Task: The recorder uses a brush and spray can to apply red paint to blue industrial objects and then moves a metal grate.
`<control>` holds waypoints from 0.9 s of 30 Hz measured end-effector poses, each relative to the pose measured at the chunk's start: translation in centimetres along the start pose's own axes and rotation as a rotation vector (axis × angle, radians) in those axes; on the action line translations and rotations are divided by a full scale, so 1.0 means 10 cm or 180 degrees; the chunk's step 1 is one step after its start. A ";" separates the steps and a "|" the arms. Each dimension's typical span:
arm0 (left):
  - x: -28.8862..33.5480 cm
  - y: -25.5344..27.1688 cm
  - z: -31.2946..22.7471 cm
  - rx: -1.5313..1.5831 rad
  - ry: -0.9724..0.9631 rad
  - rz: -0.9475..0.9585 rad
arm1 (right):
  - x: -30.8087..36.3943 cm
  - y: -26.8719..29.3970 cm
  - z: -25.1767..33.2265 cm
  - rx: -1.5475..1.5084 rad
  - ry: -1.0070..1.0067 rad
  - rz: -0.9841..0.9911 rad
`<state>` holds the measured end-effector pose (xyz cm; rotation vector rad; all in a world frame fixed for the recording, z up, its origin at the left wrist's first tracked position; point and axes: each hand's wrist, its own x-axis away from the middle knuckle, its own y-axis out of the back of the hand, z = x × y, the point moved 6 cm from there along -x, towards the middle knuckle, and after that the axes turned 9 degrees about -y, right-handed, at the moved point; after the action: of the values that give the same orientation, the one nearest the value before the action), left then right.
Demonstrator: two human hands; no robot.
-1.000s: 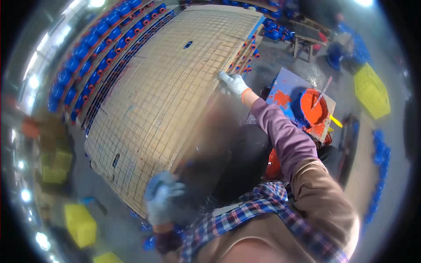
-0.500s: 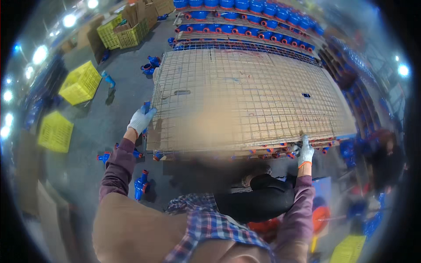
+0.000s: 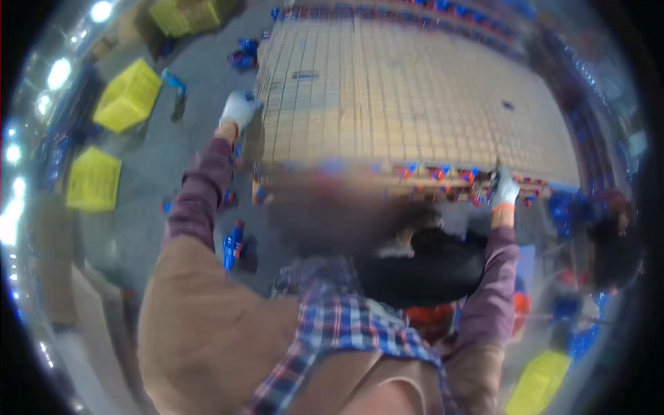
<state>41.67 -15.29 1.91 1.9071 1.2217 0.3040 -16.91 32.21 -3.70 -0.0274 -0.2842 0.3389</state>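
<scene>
A wide wire mesh panel (image 3: 415, 104) lies across brown cardboard on a stack in front of me. My left hand (image 3: 240, 111), in a white and bluish work glove, closes on the panel's left edge with the arm stretched forward. At the near edge, toward the right corner, my right hand (image 3: 505, 189) is closed on the mesh in a similar glove. Its fingertips are partly hidden and blurred. Beneath the near edge, several blue and red fittings (image 3: 443, 174) show in a row. A pale blur covers the middle of that edge.
Yellow crates (image 3: 128, 95) stand on the grey floor (image 3: 155, 155) to the left. A blue fitting with red ends (image 3: 233, 246) lies on the floor near my left arm. Another person (image 3: 612, 235) is at the far right. Racks of blue fittings rise behind the stack.
My view has tilted down, so the panel and both hands sit higher in the picture and slightly to the right. Both hands keep their hold on the mesh edges.
</scene>
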 end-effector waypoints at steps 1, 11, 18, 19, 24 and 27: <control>-0.03 -0.02 0.06 -0.0083 0.0243 0.0052 | -0.04 -0.02 0.01 0.0115 0.0088 0.0101; -0.15 -0.10 0.07 -0.0179 0.0148 -0.0114 | -0.29 0.10 -0.02 0.0005 -0.0145 -0.0071; -0.20 -0.12 0.07 0.0090 0.0275 -0.0089 | -0.37 0.13 0.00 0.0235 -0.0229 -0.0187; -0.21 -0.13 0.09 0.0113 0.0320 -0.0090 | -0.35 0.10 0.02 0.0304 -0.0149 -0.0045; -0.28 -0.20 0.06 0.0242 0.0143 0.0023 | -0.18 0.03 0.12 0.0191 -0.0003 0.0061; -0.31 -0.12 -0.11 -0.0145 0.0202 0.0172 | 0.02 0.04 0.17 0.0612 -0.0179 0.0190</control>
<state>38.73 -17.08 2.31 1.9061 1.1959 0.4206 -17.31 32.67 -2.02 0.1634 -0.3059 0.4257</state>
